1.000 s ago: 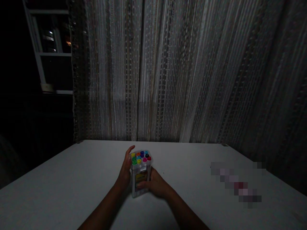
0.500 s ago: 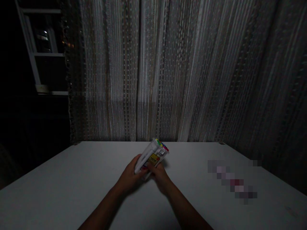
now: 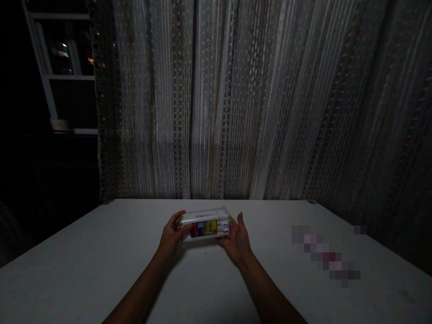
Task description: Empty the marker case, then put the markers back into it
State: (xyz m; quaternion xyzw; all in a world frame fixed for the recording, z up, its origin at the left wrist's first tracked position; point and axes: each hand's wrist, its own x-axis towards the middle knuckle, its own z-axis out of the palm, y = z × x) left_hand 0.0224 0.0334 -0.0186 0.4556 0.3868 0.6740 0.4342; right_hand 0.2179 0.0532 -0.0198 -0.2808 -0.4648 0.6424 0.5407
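A pixelated patch (image 3: 326,254) is unreadable — and so is the tiny label (image 3: 202,227) on the marker case (image 3: 216,219).

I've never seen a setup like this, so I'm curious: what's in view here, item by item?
marker case: one, clear plastic, held level between the hands above the table
label: one, yellow and red, on the case's front
table: one, white, below the hands
blurred patch: one, grey with pink and red, on the table's right side; too blurred to name
curtain: one, grey and cream strands, behind the table
window: one, dark with white frame, upper left
left hand: one, gripping the case's left end
right hand: one, fingers spread, at the case's right end
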